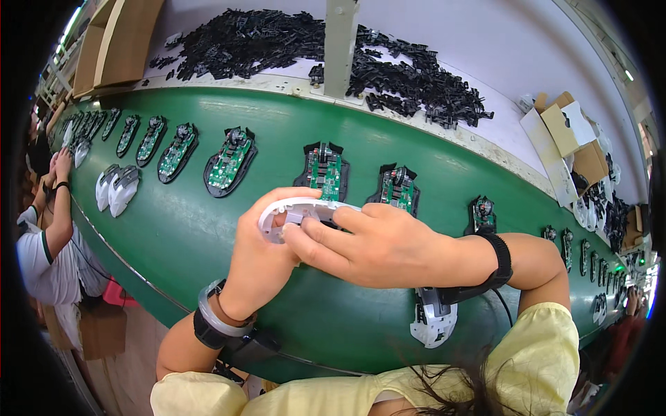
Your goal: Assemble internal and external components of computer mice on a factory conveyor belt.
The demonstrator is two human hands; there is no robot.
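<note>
Left hand pinches the white plastic shell at its left end, index finger laid along the far rim; other left fingers partly hidden. Right hand has its fingers bent, close together, tips in the shell's hollow at a small pale block; can't tell if they pinch it or just press. Shell sits between both sets of fingers, raised over the green bench.

Just beyond the fingers: board in black base, partly covered by the shell; second board unit beyond the right knuckles. More run off to either side. Silver-white shell nearer the body than the right fingers, below that wrist. Black parts pile well beyond the left fingertips.
</note>
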